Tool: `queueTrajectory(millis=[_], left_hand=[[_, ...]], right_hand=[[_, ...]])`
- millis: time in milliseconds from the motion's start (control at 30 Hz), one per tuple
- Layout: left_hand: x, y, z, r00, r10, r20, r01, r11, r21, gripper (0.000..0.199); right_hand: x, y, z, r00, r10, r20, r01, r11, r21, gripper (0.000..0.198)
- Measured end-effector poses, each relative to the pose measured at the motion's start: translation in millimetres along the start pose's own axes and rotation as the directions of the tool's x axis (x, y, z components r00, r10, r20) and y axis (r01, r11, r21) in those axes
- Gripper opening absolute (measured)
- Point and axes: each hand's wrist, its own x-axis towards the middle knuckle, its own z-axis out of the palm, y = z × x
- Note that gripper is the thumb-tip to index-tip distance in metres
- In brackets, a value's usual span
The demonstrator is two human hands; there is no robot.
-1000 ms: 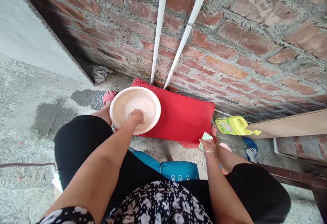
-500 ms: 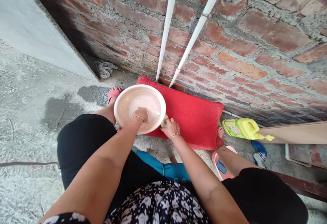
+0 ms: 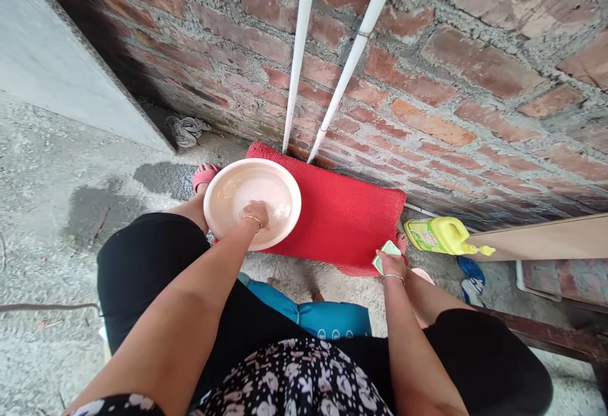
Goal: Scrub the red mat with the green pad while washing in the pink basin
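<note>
A pale pink basin (image 3: 295,213) holding cloudy water stands on the left part of a red mat (image 3: 342,213). My left hand (image 3: 255,213), with a bangle at the wrist, is dipped in that water. Its fingers point down and are hidden, so I cannot tell whether they are closed. Over the mat's right end, my right hand (image 3: 394,265) is closed on a pale green, white-edged scrub brush (image 3: 387,252). The side of the brush facing the mat is out of sight.
A yellow jug with a pump top (image 3: 439,235) lies to the right of the mat. Behind it are a brick wall (image 3: 427,118) and two white pipes (image 3: 349,64). A pink container (image 3: 422,275) shows by my right leg. A grey slab (image 3: 85,68) leans at left.
My right hand has moved right with the scrub brush, from beside the basin to the mat's right end. My left hand stays in the water. The whole view shifts slightly.
</note>
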Motion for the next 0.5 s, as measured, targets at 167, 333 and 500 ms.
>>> queueTrajectory(millis=[167,333,500], left_hand=[[-2,3,-2,0.999,-0.027,0.045,0.024,0.997,0.077,0.086],[1,3,0,0.997,-0.045,0.055,0.040,0.995,0.097,0.089],[6,3,2,0.993,-0.094,0.075,0.085,0.990,0.111,0.092]], right_hand=[[-40,-80,56,0.964,-0.257,0.070,0.256,0.967,0.024,0.038],[-98,-180,104,0.734,-0.603,0.314,0.656,0.749,-0.096,0.039],[-91,-200,107,0.661,-0.640,0.393,0.735,0.657,-0.167,0.039]])
